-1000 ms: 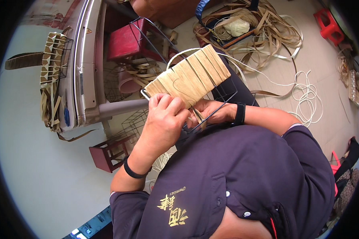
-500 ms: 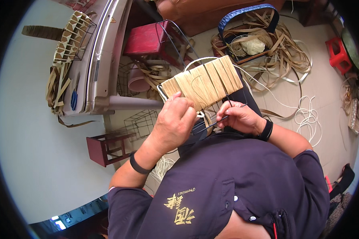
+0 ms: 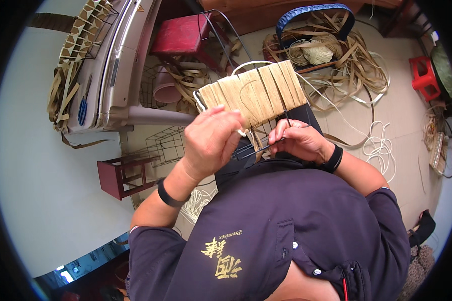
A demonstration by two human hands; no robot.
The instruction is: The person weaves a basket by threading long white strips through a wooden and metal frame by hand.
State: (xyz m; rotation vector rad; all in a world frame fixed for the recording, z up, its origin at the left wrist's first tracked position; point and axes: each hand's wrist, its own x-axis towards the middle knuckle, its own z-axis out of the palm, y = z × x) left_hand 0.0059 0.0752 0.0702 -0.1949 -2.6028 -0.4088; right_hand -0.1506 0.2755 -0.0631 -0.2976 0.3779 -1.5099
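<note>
A black wire basket frame (image 3: 250, 150) rests over my lap, one side wrapped in broad tan strips that make a flat panel (image 3: 256, 95). My left hand (image 3: 211, 138) is at the panel's lower left corner, its fingers bent and slightly blurred. A white cord (image 3: 242, 133) comes out beside its fingers, which seem closed on it; the grip itself is partly hidden. Below the panel's right part, my right hand (image 3: 301, 141) pinches a thin black rod of the frame between thumb and fingers. A thin dark strand (image 3: 246, 95) curves over the panel.
On the left table (image 3: 25, 150) lie a partly woven basket (image 3: 80, 35) and blue-handled scissors (image 3: 83, 110). A red stool (image 3: 181, 35), pink bucket (image 3: 165, 88) and small maroon stool (image 3: 115, 178) stand nearby. Brown strips (image 3: 361, 55) and loose white cord (image 3: 381, 150) cover floor at right.
My left hand has shifted left and slightly up, away from the panel's lower edge. My right hand keeps its hold on the rod. The whole view has moved a little.
</note>
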